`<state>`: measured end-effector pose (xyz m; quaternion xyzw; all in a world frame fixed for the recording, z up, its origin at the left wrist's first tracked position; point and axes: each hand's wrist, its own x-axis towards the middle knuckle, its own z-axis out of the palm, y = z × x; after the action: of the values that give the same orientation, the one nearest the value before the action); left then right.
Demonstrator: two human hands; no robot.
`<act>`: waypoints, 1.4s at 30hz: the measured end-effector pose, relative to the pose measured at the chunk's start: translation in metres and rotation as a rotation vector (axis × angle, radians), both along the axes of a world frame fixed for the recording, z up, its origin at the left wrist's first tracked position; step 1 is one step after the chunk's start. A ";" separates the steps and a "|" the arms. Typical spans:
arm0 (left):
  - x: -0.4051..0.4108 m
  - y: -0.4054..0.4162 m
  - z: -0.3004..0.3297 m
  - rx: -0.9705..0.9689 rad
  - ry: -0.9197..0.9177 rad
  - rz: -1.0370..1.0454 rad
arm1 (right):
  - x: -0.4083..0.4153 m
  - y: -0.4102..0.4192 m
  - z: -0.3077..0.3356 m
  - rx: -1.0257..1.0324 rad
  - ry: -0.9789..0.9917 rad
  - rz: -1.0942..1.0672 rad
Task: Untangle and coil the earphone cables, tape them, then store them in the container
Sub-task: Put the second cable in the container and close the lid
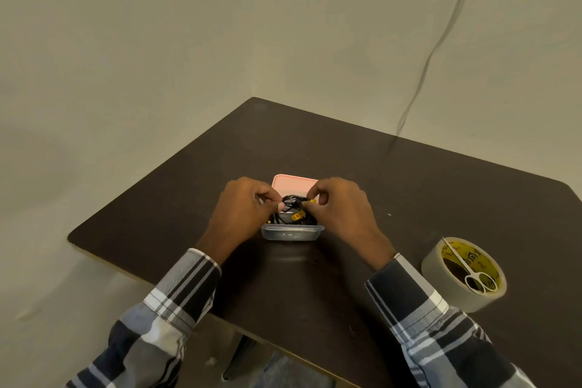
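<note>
Both hands are pinching a bundle of earphone cable over a small container.

The left hand (241, 209) is pinching the black coiled earphone cables with yellow parts (294, 214) between curled fingertips, and the right hand (341, 208) is pinching the same bundle at a yellow tip on its far side. The cables are sitting inside the clear plastic rectangular container (293, 234), which is standing near the middle of the dark brown table (409, 186); a pale pink lid (291, 183) is lying just behind it. Toward the table's right edge, small white-handled scissors (469, 271) are resting across a roll of clear packing tape with a yellow core (463, 274). Plaid sleeves (176, 299) are covering both forearms.
</note>
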<state>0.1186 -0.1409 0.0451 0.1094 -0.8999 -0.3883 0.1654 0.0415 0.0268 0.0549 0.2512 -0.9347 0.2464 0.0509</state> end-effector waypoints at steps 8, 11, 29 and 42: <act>-0.014 -0.008 -0.007 0.572 0.203 0.104 | -0.029 0.029 0.008 -0.461 -0.205 -0.185; -0.029 -0.013 -0.011 0.522 0.154 0.224 | -0.039 0.030 -0.001 -0.446 -0.323 -0.223; -0.059 -0.034 -0.016 0.570 -0.022 0.141 | -0.050 -0.001 -0.003 -0.855 -0.719 -0.213; -0.014 -0.003 0.004 0.693 0.370 0.301 | -0.025 0.012 0.022 -1.116 -0.773 -0.111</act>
<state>0.1042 -0.1441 0.0488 0.2173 -0.6451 -0.6528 0.3323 0.0167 0.0391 0.0770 0.0328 -0.6301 0.7607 -0.1524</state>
